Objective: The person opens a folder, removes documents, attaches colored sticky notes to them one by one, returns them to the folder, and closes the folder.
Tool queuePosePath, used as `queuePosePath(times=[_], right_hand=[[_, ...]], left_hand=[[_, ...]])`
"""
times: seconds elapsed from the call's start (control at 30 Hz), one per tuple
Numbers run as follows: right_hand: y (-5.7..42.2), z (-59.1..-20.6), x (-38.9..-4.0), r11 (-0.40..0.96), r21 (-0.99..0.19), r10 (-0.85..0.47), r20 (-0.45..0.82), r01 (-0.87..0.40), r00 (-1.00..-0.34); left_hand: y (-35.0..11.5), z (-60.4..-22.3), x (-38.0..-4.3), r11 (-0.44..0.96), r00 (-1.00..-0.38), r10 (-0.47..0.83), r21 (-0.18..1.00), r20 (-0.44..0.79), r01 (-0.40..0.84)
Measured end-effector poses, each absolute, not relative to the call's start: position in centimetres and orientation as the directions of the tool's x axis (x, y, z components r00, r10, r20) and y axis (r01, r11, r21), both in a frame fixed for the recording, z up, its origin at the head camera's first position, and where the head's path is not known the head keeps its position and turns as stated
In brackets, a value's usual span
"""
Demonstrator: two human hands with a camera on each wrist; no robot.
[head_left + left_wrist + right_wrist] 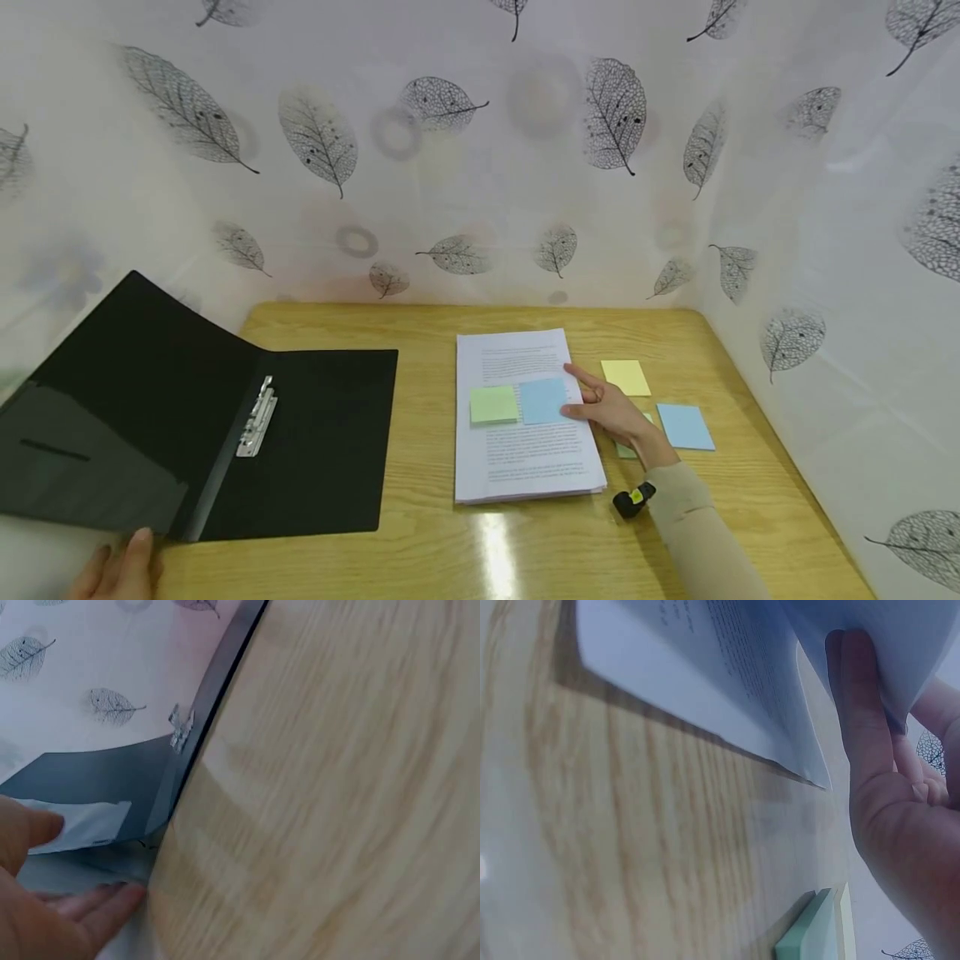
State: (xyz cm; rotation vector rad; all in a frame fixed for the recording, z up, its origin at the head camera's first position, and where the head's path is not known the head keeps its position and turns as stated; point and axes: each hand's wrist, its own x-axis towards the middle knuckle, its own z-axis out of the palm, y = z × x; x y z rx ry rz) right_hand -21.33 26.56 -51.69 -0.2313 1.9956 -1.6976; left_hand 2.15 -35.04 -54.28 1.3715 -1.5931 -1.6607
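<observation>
My right hand (615,410) pinches a blue sticky note pad (542,401) at its right edge, over a stack of printed paper (525,467). In the right wrist view, the fingers (862,705) and thumb lie on opposite sides of the bluish pad (892,630). A green sticky note pad (492,405) lies on the stack, just left of the blue one. At the lower left, my left hand (116,571) is by the bottom edge of an open black binder (322,442); its fingers are loosely extended in the left wrist view.
A metal clip (257,421) sits inside the binder, whose cover (127,375) leans up on the left. Right of the paper lie a yellow pad (626,377), another blue pad (686,427) and a partly hidden green pad (626,451). Patterned curtains (480,167) surround the wooden table (420,533).
</observation>
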Motion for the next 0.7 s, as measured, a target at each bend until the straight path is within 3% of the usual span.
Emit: queuePosePath(times=[0.1, 0.2, 0.23, 0.57, 0.7], right_hand=[[26.6, -51.8, -21.4, 0.187, -0.962, -0.453, -0.266, 0.201, -0.851], [26.6, -52.0, -21.4, 0.165, -0.964, -0.467, -0.264, 0.210, -0.844], [26.6, -52.0, -21.4, 0.155, -0.964, -0.474, -0.263, 0.214, -0.841], [26.6, -52.0, -21.6, 0.133, -0.969, -0.488, -0.245, 0.207, -0.837], [26.6, -52.0, -21.5, 0.127, -0.966, -0.481, -0.257, 0.223, -0.838]], left_hand=[[-35.4, -53.8, 1.5, -0.256, -0.410, -0.855, 0.945, -0.319, -0.202], [-35.0, -53.3, 0.7, -0.292, -0.376, -0.883, 0.956, -0.281, -0.029], [-34.8, -53.1, 0.5, -0.318, -0.369, -0.878, 0.948, -0.305, -0.026], [-34.0, -52.0, -1.1, -0.309, -0.258, -0.882, 0.896, -0.395, -0.318], [-33.5, -51.5, -1.4, -0.294, -0.266, -0.879, 0.890, -0.395, -0.349]])
